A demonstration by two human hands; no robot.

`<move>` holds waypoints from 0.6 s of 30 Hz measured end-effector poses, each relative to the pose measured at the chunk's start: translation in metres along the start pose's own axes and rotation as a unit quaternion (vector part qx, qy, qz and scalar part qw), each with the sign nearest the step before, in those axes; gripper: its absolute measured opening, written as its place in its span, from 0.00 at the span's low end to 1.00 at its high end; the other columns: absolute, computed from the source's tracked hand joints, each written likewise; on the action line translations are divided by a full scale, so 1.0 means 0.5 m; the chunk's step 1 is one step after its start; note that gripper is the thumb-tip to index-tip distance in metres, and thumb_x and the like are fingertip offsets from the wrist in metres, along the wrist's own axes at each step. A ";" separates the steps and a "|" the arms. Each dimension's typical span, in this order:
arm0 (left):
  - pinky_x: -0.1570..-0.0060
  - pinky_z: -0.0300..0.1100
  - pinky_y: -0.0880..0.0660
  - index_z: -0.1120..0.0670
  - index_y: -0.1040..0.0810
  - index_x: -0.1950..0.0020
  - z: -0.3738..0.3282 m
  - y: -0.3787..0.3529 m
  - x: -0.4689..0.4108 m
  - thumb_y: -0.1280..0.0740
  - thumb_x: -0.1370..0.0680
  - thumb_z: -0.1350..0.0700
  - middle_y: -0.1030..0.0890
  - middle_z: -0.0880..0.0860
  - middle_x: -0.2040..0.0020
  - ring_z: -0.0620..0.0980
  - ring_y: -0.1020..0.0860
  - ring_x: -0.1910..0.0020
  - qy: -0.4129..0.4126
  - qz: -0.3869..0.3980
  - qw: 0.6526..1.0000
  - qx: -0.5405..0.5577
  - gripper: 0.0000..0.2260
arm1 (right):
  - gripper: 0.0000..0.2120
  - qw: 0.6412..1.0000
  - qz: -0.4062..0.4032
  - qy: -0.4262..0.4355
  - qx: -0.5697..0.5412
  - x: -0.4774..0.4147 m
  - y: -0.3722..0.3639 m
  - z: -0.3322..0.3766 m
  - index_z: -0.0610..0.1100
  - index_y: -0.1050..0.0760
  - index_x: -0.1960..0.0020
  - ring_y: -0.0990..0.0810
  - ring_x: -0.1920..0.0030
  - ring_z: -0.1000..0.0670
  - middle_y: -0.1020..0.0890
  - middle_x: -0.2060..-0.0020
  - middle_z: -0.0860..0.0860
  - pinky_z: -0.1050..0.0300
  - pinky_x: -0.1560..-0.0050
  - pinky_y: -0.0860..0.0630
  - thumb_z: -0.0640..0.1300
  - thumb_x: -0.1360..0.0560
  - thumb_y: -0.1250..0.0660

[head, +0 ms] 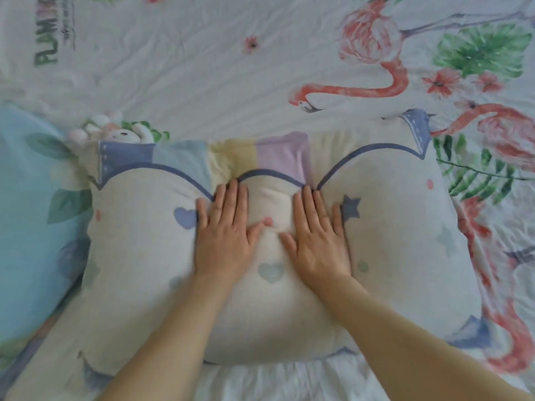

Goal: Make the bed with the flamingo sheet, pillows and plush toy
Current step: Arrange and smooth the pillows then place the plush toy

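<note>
left hand (224,231) + right hand (317,235) flat, fingers straight, gripping nothing, pressing pillow (390,241) centre, likely flattening it onto flamingo sheet (202,68)

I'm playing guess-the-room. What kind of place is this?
Probably a bedroom: a white sheet printed with pink flamingos, a cream pillow with hearts and stars under the left hand and right hand, and a small white plush toy peeking out behind it.

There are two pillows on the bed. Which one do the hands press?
The cream pillow with hearts and stars, in the middle: both the left hand and right hand lie flat on it. The light blue pillow beside it is untouched.
</note>
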State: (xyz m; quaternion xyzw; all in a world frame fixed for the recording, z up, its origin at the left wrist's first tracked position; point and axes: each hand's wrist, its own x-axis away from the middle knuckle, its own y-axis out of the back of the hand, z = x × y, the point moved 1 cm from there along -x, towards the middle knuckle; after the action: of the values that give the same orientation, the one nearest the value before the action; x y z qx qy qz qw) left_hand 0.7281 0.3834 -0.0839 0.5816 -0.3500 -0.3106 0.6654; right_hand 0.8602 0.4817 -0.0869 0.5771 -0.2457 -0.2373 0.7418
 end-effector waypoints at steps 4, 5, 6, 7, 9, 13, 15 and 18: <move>0.27 0.59 0.48 0.57 0.42 0.23 0.001 -0.058 -0.026 0.54 0.20 0.36 0.41 0.55 0.23 0.54 0.43 0.24 0.015 0.010 1.000 0.018 0.33 | 0.35 0.997 0.058 -0.012 0.056 -0.023 -0.067 -0.021 0.40 0.46 0.23 0.44 0.24 0.45 0.44 0.24 0.43 0.44 0.27 0.55 0.62 0.22 0.53; 0.27 0.59 0.49 0.57 0.42 0.23 0.001 -0.057 -0.032 0.54 0.20 0.36 0.41 0.55 0.23 0.54 0.43 0.24 0.013 0.005 1.000 0.019 0.33 | 0.35 0.997 0.057 -0.009 0.058 -0.032 -0.063 -0.019 0.40 0.47 0.23 0.45 0.24 0.46 0.44 0.24 0.44 0.44 0.27 0.55 0.62 0.22 0.54; 0.27 0.59 0.49 0.57 0.42 0.23 0.003 -0.059 -0.034 0.53 0.20 0.36 0.41 0.55 0.23 0.54 0.43 0.24 0.011 0.005 1.000 0.024 0.33 | 0.35 0.997 0.059 -0.010 0.055 -0.035 -0.061 -0.020 0.40 0.47 0.23 0.46 0.24 0.46 0.45 0.23 0.44 0.44 0.27 0.55 0.62 0.22 0.54; 0.27 0.59 0.48 0.57 0.42 0.23 0.005 -0.060 -0.034 0.53 0.20 0.36 0.41 0.55 0.23 0.54 0.43 0.24 0.013 0.005 1.000 0.026 0.33 | 0.35 0.997 0.057 -0.007 0.055 -0.037 -0.061 -0.020 0.41 0.47 0.23 0.46 0.23 0.46 0.45 0.23 0.44 0.44 0.27 0.55 0.62 0.22 0.53; 0.28 0.60 0.47 0.57 0.42 0.23 0.003 -0.053 -0.034 0.53 0.20 0.36 0.40 0.55 0.23 0.54 0.42 0.24 0.016 0.012 0.999 0.027 0.33 | 0.35 0.997 0.063 -0.010 0.051 -0.037 -0.051 -0.017 0.41 0.47 0.23 0.46 0.23 0.46 0.45 0.23 0.44 0.44 0.27 0.54 0.62 0.22 0.53; 0.28 0.60 0.46 0.57 0.40 0.24 0.017 -0.023 -0.039 0.55 0.21 0.35 0.38 0.56 0.24 0.55 0.39 0.25 0.001 0.028 0.999 0.036 0.34 | 0.34 0.997 0.071 -0.009 0.025 -0.034 -0.011 -0.012 0.43 0.50 0.22 0.50 0.23 0.48 0.49 0.23 0.46 0.47 0.25 0.56 0.62 0.22 0.53; 0.29 0.60 0.44 0.58 0.36 0.26 0.033 -0.002 -0.049 0.54 0.22 0.35 0.34 0.56 0.26 0.55 0.35 0.27 -0.009 0.020 0.998 0.051 0.35 | 0.33 0.997 0.075 0.011 0.005 -0.038 0.020 -0.014 0.45 0.50 0.22 0.52 0.23 0.48 0.51 0.22 0.47 0.46 0.26 0.56 0.59 0.22 0.49; 0.30 0.61 0.43 0.58 0.33 0.28 0.045 0.041 -0.091 0.46 0.25 0.35 0.30 0.57 0.29 0.56 0.29 0.32 -0.037 -0.020 0.995 0.093 0.34 | 0.32 0.995 0.091 0.044 -0.016 -0.050 0.068 -0.030 0.47 0.47 0.23 0.53 0.22 0.48 0.51 0.22 0.49 0.45 0.25 0.51 0.52 0.23 0.40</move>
State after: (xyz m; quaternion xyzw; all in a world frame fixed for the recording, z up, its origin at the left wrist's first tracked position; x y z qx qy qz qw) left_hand 0.6840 0.4109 -0.0665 0.6362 -0.3901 -0.3106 0.5887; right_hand 0.8529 0.5164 -0.0592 0.5503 -0.2602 -0.1467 0.7797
